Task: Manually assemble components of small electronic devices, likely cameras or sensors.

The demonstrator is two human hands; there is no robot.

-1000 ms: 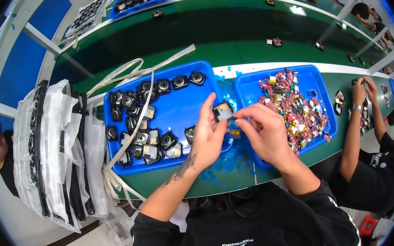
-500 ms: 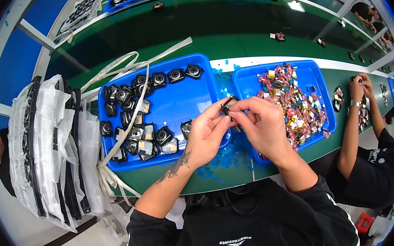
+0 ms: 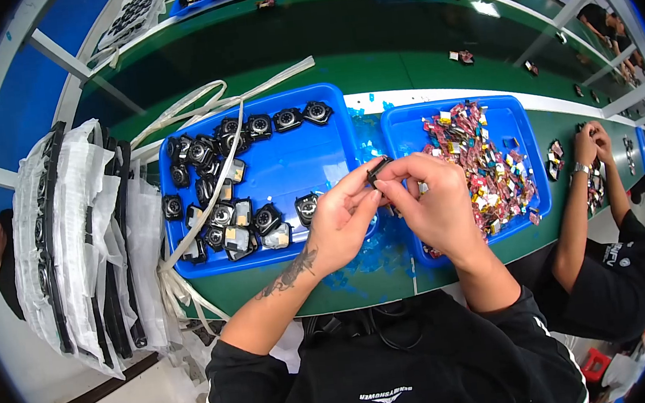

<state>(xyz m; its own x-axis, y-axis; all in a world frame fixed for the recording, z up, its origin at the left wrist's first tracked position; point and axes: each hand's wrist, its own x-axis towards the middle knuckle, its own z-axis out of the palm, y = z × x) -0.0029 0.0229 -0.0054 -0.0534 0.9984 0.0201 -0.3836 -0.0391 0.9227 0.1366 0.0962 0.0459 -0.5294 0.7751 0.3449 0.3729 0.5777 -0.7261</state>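
Between both hands, above the gap between two blue trays, is a small black watch case (image 3: 378, 168), seen nearly edge-on. My left hand (image 3: 340, 219) grips its left side with closed fingers. My right hand (image 3: 437, 198) pinches it from the right; the fingertips partly hide it. To the left, a blue tray (image 3: 299, 161) holds several black watch cases (image 3: 268, 218), some showing a round dial-like face and others a pale inner side. In the right-hand blue tray (image 3: 502, 116) lies a heap of small pink, yellow and white parts (image 3: 483, 178).
White strapping (image 3: 210, 204) crosses the left tray. Wrapped stacked trays (image 3: 82, 248) stand at far left. Beyond runs a green conveyor (image 3: 376, 33) carrying small parts (image 3: 461, 57). A co-worker's arms (image 3: 575, 200) are at right; blue scraps (image 3: 356, 268) litter the table.
The watch case has tipped in my fingers, from its pale side showing to edge-on. Parts on the conveyor have shifted right, and another person's hand has appeared at the far top.
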